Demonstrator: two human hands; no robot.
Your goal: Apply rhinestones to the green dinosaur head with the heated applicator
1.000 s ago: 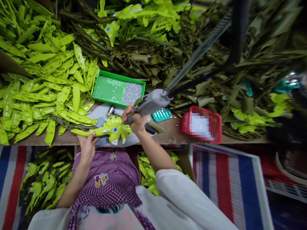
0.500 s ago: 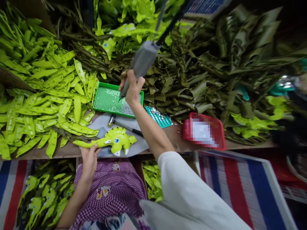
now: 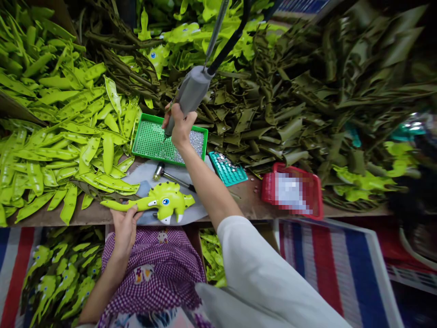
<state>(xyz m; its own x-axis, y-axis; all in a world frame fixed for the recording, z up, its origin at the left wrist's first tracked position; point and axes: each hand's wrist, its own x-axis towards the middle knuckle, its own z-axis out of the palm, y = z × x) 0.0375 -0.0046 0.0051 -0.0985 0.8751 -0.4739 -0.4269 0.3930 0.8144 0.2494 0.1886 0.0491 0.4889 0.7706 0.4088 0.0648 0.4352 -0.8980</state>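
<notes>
My right hand (image 3: 179,125) is wrapped round a grey hanging power tool (image 3: 189,93), its tip down over the green perforated tray (image 3: 150,143) that holds small silver screws. My left hand (image 3: 124,225) pinches the tail end of a lime-green toy dinosaur (image 3: 160,200) lying on a grey mat at the bench's near edge. A small hammer (image 3: 170,175) lies between the dinosaur and the tray.
Lime-green plastic parts (image 3: 58,132) are heaped at the left, dark olive parts (image 3: 290,100) at the back and right. A teal screw tray (image 3: 228,167) and a red basket (image 3: 293,191) stand to the right. More green parts fill boxes under the bench (image 3: 61,273).
My right hand carried the grey tool from over the dinosaur up to the green screw tray. The left hand kept its hold on the dinosaur.
</notes>
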